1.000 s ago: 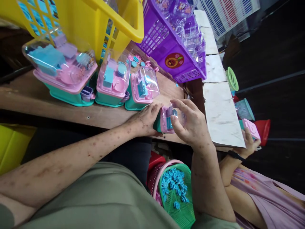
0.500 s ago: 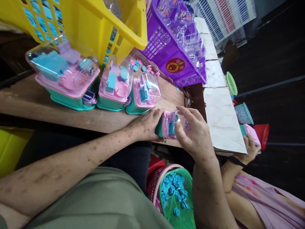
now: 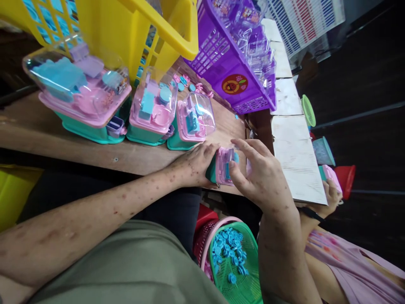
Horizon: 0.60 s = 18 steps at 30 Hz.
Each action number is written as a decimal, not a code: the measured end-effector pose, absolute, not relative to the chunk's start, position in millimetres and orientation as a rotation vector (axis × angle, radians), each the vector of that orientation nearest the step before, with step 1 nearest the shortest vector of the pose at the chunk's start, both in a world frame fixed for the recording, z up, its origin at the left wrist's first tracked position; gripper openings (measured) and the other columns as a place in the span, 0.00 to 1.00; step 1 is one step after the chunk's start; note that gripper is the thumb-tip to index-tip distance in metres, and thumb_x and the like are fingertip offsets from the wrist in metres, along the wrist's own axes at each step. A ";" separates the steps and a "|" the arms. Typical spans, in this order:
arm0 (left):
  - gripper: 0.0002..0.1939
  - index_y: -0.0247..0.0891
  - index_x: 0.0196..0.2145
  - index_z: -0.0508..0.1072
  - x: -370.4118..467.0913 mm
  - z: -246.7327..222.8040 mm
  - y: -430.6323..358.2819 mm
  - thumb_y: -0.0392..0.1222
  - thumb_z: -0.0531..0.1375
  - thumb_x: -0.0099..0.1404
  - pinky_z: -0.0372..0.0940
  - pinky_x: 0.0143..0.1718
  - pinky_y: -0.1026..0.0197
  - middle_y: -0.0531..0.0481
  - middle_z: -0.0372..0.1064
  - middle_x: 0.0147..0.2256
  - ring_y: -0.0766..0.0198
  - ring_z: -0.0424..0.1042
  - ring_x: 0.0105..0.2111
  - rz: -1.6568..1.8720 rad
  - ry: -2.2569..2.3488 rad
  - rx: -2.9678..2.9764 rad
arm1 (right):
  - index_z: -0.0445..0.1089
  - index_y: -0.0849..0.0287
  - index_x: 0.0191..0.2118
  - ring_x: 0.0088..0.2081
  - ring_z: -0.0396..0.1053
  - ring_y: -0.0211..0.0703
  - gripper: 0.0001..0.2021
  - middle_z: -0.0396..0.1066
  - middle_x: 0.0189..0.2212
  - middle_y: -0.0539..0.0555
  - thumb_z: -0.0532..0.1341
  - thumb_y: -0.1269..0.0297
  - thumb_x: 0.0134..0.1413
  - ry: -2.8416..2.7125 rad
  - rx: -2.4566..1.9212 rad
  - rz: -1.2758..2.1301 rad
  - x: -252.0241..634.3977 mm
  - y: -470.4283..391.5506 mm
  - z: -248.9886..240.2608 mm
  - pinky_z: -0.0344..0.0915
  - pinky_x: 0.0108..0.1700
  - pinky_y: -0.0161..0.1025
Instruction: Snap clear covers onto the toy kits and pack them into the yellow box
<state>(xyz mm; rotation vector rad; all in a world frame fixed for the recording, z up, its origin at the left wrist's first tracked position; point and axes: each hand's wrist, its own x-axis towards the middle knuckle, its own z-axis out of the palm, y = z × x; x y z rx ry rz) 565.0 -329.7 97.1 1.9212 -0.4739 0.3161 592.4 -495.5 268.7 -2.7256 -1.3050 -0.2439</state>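
the left hand (image 3: 198,166) wraps round the teal base of a small boxy pink-and-teal plastic toy (image 3: 222,166), on the near side of the purple openwork plastic basket (image 3: 217,72). the right hand (image 3: 264,173) curves over the toy's pink face, thumb and forefinger spread apart; whether they pinch any clear plastic, i cannot tell. three clear-domed pink-and-teal plastic toys (image 3: 147,131) stand nearer and left of the purple basket.
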 end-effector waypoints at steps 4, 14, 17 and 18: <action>0.64 0.42 0.72 0.55 564.4 100.5 -328.3 0.56 0.87 0.51 0.70 0.70 0.32 0.30 0.65 0.67 0.30 0.70 0.70 0.299 -0.477 1.928 | 0.78 0.56 0.64 0.53 0.82 0.62 0.23 0.80 0.53 0.63 0.64 0.59 0.67 -1.264 -2.734 -0.157 594.5 -491.4 272.0 0.82 0.57 0.59; 0.64 0.42 0.72 0.54 565.0 96.9 -328.4 0.53 0.87 0.50 0.71 0.68 0.31 0.31 0.66 0.65 0.30 0.72 0.67 0.313 -0.487 1.944 | 0.79 0.59 0.63 0.54 0.82 0.61 0.22 0.80 0.55 0.64 0.63 0.57 0.69 -1.215 -2.733 -0.037 600.3 -488.1 273.9 0.81 0.59 0.56; 0.64 0.44 0.72 0.56 564.5 95.9 -327.1 0.54 0.87 0.49 0.72 0.67 0.31 0.33 0.67 0.65 0.30 0.73 0.67 0.325 -0.485 1.915 | 0.77 0.57 0.65 0.59 0.81 0.61 0.22 0.79 0.59 0.64 0.62 0.54 0.73 -1.152 -2.714 -0.039 598.6 -495.9 265.1 0.79 0.64 0.58; 0.64 0.44 0.72 0.56 564.9 95.3 -326.2 0.55 0.87 0.48 0.72 0.67 0.31 0.33 0.67 0.65 0.30 0.73 0.67 0.328 -0.481 1.905 | 0.76 0.56 0.67 0.61 0.79 0.62 0.23 0.78 0.61 0.64 0.61 0.52 0.75 -1.117 -2.690 -0.021 597.4 -500.6 259.5 0.77 0.67 0.59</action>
